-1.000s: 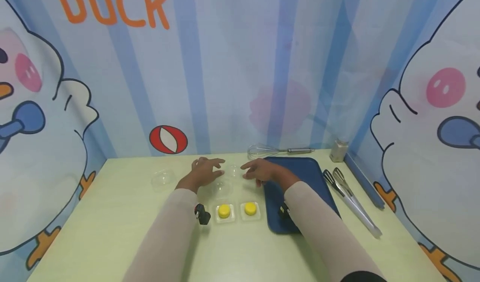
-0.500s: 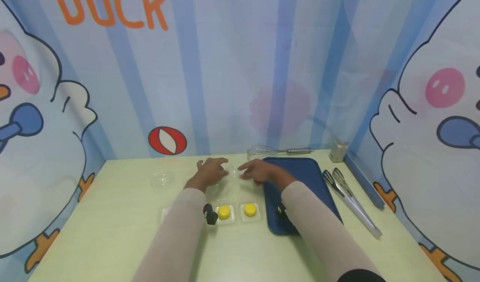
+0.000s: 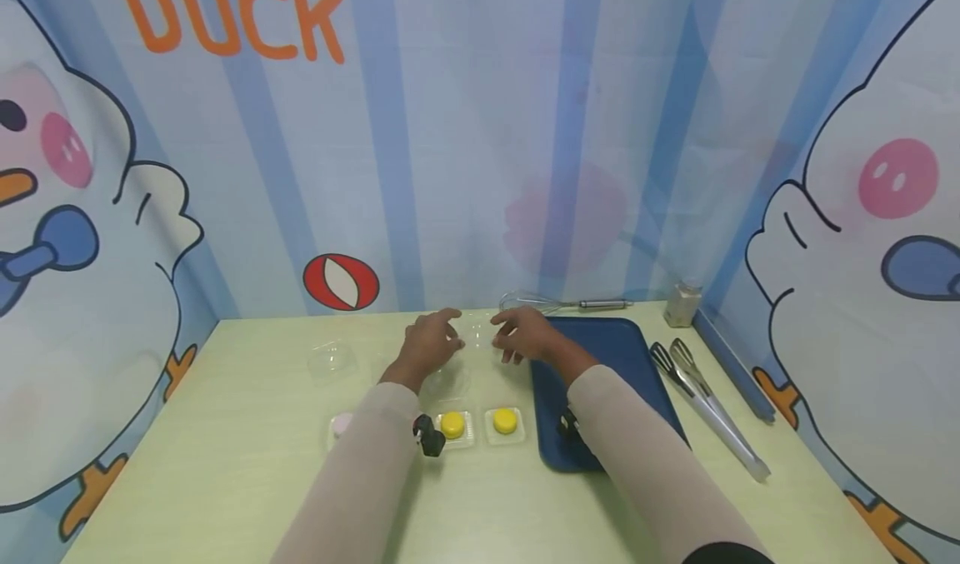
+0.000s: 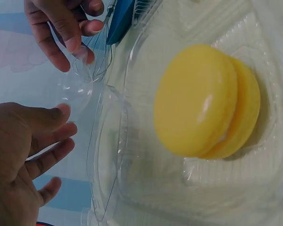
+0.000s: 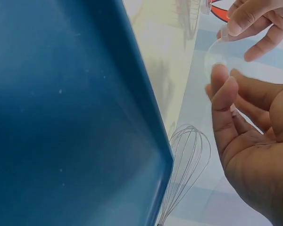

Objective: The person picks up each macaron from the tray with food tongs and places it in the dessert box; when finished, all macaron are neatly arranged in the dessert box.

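– Piece of clear, domed plastic (image 3: 477,332): held where?
– Up between left hand (image 3: 431,343) and right hand (image 3: 527,335), above the far side of the pale yellow-green table (image 3: 247,464).
– Gripped how?
– Pinched near the rim on both sides, thumb to fingertip; not clenched, with the left hand's spare fingers spread loosely and the right hand's bent.
– Step in hand, at a guess?
– Probably handling or inspecting in mid-air, short of any setting down. Seems to call next for a light, even pinch, to avoid buckling so thin a wall.
– Look of it?
– Colourless, see-through, rounded, faintly glinting. Hard to trace in full against the blue striped backdrop (image 3: 465,131).
– And further out?
– Nearer the body, a low clear plastic shell (image 3: 447,381), partly behind the left hand; then a yellow round sandwich biscuit (image 3: 452,425) and a matching yellow one (image 3: 506,420), both in square clear plastic holders (image 3: 506,439). Off to the right, a dark blue rectangular tray (image 3: 622,347), and past its far edge a wire whisk (image 3: 592,305).
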The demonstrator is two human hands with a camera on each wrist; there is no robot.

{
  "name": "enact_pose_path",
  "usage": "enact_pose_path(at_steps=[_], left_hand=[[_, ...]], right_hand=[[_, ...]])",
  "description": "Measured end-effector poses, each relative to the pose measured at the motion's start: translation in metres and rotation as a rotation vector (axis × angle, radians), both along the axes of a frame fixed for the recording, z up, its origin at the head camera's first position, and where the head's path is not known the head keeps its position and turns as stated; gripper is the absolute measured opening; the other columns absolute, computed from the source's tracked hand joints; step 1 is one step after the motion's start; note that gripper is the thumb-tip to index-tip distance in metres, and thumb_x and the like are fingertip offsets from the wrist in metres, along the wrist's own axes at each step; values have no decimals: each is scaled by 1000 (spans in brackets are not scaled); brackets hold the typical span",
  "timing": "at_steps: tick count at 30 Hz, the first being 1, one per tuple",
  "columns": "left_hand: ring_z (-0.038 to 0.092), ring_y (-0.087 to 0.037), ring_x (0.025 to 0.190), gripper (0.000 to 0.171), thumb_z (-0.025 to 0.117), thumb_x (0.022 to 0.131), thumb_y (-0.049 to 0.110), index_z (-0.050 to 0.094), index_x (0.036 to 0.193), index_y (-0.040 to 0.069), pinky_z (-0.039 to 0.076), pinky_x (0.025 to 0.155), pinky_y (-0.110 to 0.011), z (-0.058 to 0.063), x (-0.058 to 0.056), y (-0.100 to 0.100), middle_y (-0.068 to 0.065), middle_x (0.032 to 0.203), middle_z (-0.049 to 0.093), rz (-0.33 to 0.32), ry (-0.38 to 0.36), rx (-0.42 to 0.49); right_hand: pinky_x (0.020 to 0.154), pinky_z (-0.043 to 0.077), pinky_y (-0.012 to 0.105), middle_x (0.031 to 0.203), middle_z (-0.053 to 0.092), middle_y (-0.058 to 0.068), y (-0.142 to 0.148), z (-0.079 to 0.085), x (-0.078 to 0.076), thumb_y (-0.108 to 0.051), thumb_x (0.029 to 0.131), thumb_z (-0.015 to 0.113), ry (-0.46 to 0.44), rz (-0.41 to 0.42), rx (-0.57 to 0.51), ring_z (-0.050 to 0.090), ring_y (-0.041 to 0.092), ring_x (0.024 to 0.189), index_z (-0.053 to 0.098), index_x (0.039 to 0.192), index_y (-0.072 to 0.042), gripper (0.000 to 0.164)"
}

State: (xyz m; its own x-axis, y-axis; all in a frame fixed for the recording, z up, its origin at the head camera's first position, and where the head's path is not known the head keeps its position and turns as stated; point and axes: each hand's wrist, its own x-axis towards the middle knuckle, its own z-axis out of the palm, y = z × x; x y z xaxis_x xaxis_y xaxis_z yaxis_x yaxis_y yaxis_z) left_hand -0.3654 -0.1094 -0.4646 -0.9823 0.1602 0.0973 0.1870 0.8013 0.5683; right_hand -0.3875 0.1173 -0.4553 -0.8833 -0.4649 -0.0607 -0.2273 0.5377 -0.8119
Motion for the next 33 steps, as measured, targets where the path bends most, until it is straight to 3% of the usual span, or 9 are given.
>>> enact_pose_path(at_steps=[4, 8, 11, 15, 18, 23, 30, 33], left_hand=[[77, -31, 106, 61, 77, 99, 4, 56, 156, 4, 60, 102, -49, 4, 3, 2, -14, 110, 82, -13, -22, 127], [76, -24, 94, 60, 76, 99, 3, 56, 155, 0, 63, 91, -42, 4, 4, 3, -13, 104, 81, -45, -15, 120], [74, -19, 88, 60, 77, 99, 4, 56, 155, 2, 62, 85, -38, 2, 5, 2, -10, 100, 81, -46, -20, 104], [74, -17, 85, 60, 77, 100, 5, 56, 156, 7, 61, 80, -37, 0, 6, -1, -7, 99, 81, -44, -32, 143], [77, -17, 85, 55, 73, 102, 4, 57, 154, 8, 61, 81, -38, 0, 9, -2, -10, 101, 82, -63, -37, 198], [80, -18, 80, 43, 66, 106, 1, 58, 147, 8, 62, 85, -41, 2, 16, -5, -15, 106, 81, -110, -53, 308], [83, -26, 82, 24, 59, 111, 6, 57, 135, 10, 67, 84, -43, 3, 23, -10, -23, 112, 80, -200, -98, 423], [84, -30, 85, 18, 54, 114, 8, 55, 132, 8, 69, 82, -44, 2, 25, -10, -29, 118, 77, -252, -129, 467]], right_hand=[[67, 67, 44, 103, 72, 23, -2, -1, -1, 6, 103, 67, -38, -53, -113, 71, 17, 65, 51, 137, 13, 38], [68, 67, 45, 96, 69, 19, -2, 0, 2, 10, 103, 63, -97, -80, -177, 69, 19, 63, 42, 128, 4, 33], [70, 68, 45, 98, 69, 18, 0, 2, 6, 10, 103, 63, -123, -80, -197, 70, 20, 64, 38, 140, 4, 45], [72, 68, 43, 100, 70, 20, 3, 5, 12, 8, 104, 63, -92, -39, -176, 72, 19, 66, 36, 155, 12, 58], [74, 69, 41, 103, 72, 27, 6, 5, 14, 7, 104, 63, -51, -3, -143, 74, 17, 69, 48, 150, 18, 50], [75, 69, 40, 110, 74, 31, 12, 2, 15, 2, 106, 63, -25, 20, -123, 76, 15, 72, 59, 143, 17, 40], [76, 69, 38, 118, 76, 33, 21, 10, 29, -6, 112, 56, 4, 68, -78, 75, 14, 73, 62, 146, 11, 38], [81, 69, 43, 123, 72, 36, 25, 13, 35, -11, 115, 54, -17, 89, -90, 78, 19, 79, 59, 148, 10, 40]])
